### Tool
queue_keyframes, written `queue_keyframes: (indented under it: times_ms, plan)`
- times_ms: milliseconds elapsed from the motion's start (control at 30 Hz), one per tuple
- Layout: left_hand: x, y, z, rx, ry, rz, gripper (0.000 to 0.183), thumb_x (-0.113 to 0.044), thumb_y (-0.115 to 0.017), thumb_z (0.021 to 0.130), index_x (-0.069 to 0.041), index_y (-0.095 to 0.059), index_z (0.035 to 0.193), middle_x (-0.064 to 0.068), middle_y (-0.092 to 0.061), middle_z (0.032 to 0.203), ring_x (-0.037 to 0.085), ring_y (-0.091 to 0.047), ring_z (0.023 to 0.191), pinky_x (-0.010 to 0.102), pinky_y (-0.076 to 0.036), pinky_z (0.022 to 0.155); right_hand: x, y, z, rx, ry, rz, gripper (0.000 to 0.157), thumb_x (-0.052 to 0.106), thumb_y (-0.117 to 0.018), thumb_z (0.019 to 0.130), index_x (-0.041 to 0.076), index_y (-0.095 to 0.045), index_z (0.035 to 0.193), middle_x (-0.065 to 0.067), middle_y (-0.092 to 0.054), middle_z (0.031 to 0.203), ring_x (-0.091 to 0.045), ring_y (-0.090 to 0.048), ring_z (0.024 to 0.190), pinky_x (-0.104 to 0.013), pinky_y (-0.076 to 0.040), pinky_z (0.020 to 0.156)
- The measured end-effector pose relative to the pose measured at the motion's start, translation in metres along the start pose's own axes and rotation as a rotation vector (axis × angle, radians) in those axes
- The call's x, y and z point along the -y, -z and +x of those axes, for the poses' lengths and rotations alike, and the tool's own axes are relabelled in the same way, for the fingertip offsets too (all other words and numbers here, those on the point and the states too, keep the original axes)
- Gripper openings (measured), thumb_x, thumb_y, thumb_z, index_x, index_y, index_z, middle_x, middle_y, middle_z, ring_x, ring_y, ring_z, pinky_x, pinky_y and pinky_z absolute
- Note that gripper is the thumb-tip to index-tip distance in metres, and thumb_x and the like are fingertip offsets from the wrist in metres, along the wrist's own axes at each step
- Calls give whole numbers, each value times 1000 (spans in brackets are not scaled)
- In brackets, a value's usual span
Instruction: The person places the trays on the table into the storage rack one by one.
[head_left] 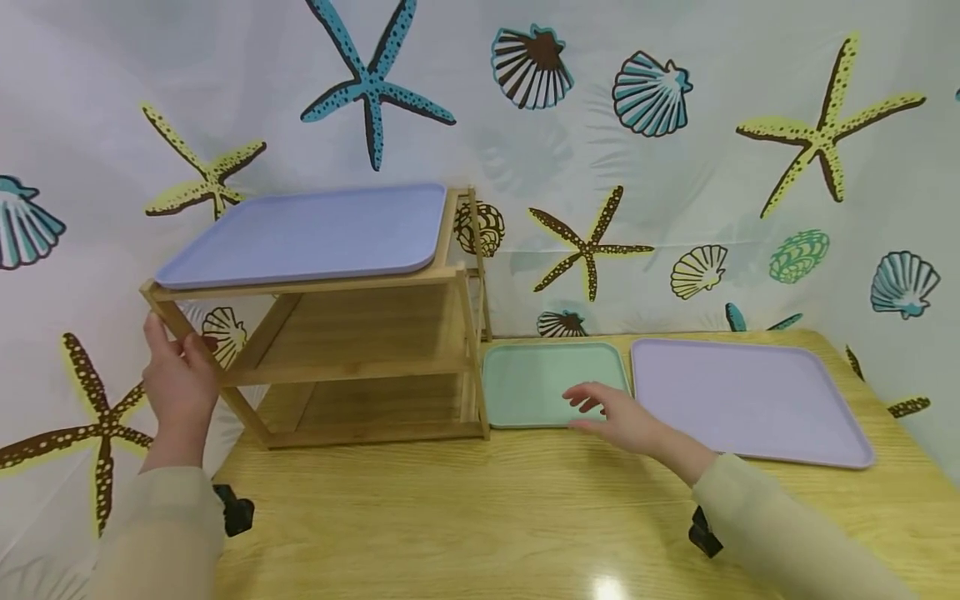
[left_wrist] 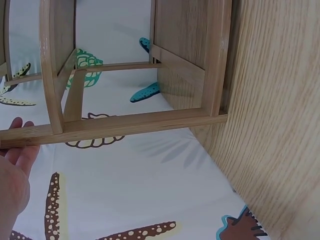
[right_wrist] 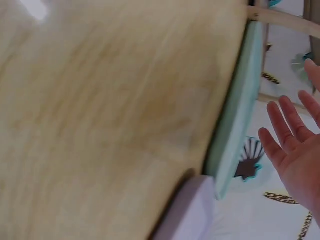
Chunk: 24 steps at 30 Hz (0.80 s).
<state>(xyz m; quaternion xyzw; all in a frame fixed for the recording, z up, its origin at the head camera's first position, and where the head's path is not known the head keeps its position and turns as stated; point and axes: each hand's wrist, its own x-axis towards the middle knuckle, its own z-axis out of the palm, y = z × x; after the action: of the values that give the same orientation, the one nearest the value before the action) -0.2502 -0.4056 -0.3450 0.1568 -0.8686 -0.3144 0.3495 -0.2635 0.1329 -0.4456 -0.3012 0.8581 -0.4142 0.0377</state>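
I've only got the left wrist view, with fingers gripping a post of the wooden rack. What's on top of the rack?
Observer: A blue-violet tray lies on the top of the wooden rack.
Operator: Good. My view doesn't show the right hand. Is it carrying anything?
Observer: No, the right hand holds nothing; the right wrist view shows its fingers spread.

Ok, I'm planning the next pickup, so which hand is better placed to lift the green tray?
Probably the right hand: it is empty and near the green tray, while the left hand grips the wooden rack on its left side.
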Motion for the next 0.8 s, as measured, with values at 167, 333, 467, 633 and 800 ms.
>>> queue_keyframes:
  times_ms: [167, 333, 467, 633, 800]
  plan:
    - [-1, 3, 2, 26, 28, 3, 47, -25, -27, 105, -24, -16, 150, 29, -61, 119, 57, -55, 95, 62, -42, 78, -20, -7, -6, 53, 13, -76, 36, 10, -65, 93, -2, -56, 126, -18, -61, 115, -36, -59, 105, -51, -46, 90]
    - [1, 4, 1, 25, 29, 5, 46, -25, -27, 105, -26, -17, 150, 27, -61, 119, 57, -55, 96, 62, -41, 80, -30, -7, -7, 69, 22, -138, 27, 4, -62, 93, 2, -61, 120, -8, -61, 99, -22, -58, 89, -42, -48, 81]
    - [4, 3, 1, 11, 21, 19, 47, -25, -28, 105, -23, -16, 150, 30, -61, 117, 59, -54, 95, 64, -40, 79, -34, -6, -10, 98, 46, -154, 22, -2, -58, 94, 5, -63, 113, -1, -57, 90, -13, -52, 78, -34, -46, 72]
    - [3, 3, 1, 15, 16, 15, 47, -25, -27, 105, -23, -16, 150, 31, -60, 118, 57, -54, 95, 63, -41, 79, -36, -1, -18, 150, 60, -146, 22, -5, -54, 95, 6, -63, 111, -2, -56, 91, -13, -50, 78, -34, -46, 72]
    - [0, 3, 0, 24, 14, 5, 45, -26, -26, 105, -26, -16, 150, 25, -63, 118, 53, -57, 95, 59, -42, 80, -35, 8, -35, 215, 51, -128, 24, -6, -53, 95, 8, -63, 111, -1, -55, 92, -13, -50, 80, -34, -45, 72]
